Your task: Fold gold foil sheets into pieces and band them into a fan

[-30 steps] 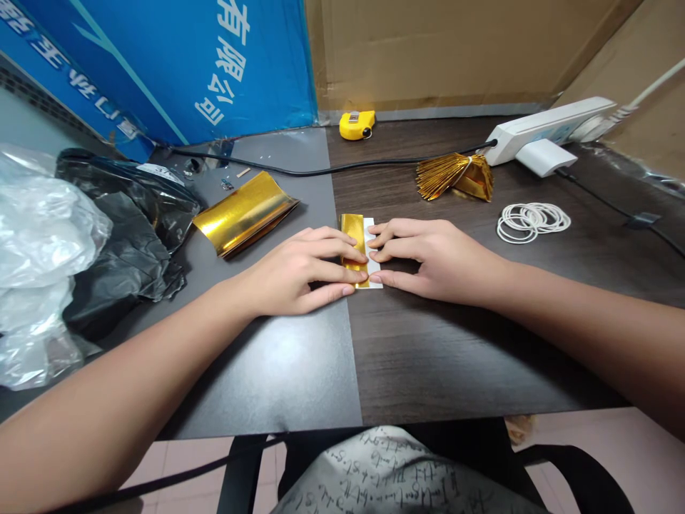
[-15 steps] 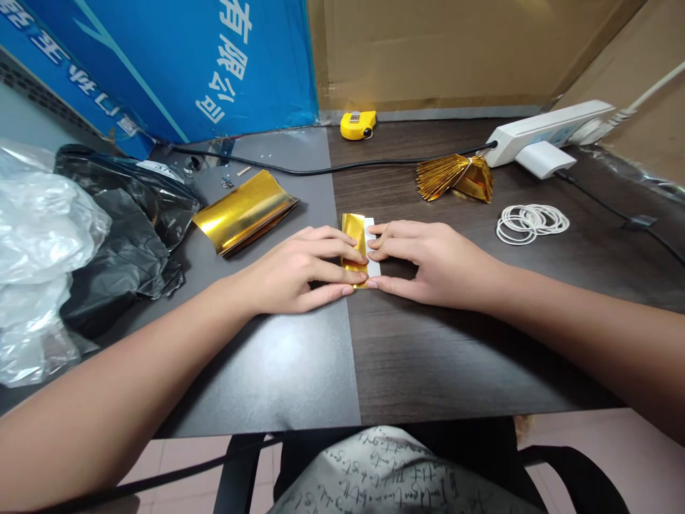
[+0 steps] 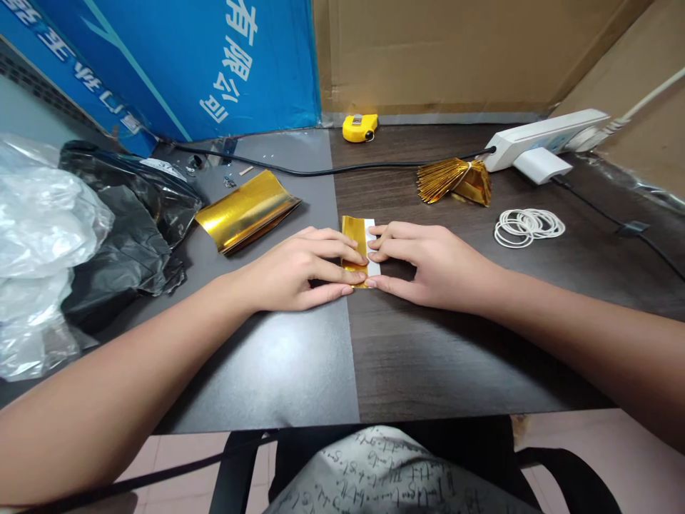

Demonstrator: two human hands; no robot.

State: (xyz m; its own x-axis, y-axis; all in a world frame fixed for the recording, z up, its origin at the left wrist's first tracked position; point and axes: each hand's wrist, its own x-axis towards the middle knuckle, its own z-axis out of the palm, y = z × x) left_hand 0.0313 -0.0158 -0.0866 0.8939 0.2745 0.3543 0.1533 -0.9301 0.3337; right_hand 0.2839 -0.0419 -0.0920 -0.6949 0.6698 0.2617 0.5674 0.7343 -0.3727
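A small folded strip of gold foil paper [image 3: 353, 239] with a white back edge [image 3: 373, 251] lies flat at the seam between the grey mat and the dark wood tabletop. My left hand [image 3: 302, 270] presses it from the left, fingertips on the gold face. My right hand [image 3: 422, 263] meets it from the right, fingertips at the white edge. Both hands hold the strip, hiding its lower part. Beyond them lie a curled gold foil sheet [image 3: 247, 213] and a pleated gold foil fan [image 3: 454, 182], tied at its middle.
White rubber bands [image 3: 529, 228] lie at the right, near a white power strip [image 3: 546, 139] with a plug adapter and black cable. A yellow tape measure [image 3: 359, 128] stands at the back. Crumpled clear plastic [image 3: 37, 228] and black plastic [image 3: 120, 246] bags fill the left side.
Both hands stay on the strip in nearly the same pose. The whole scene sits slightly differently in the view, as the camera has shifted a little.
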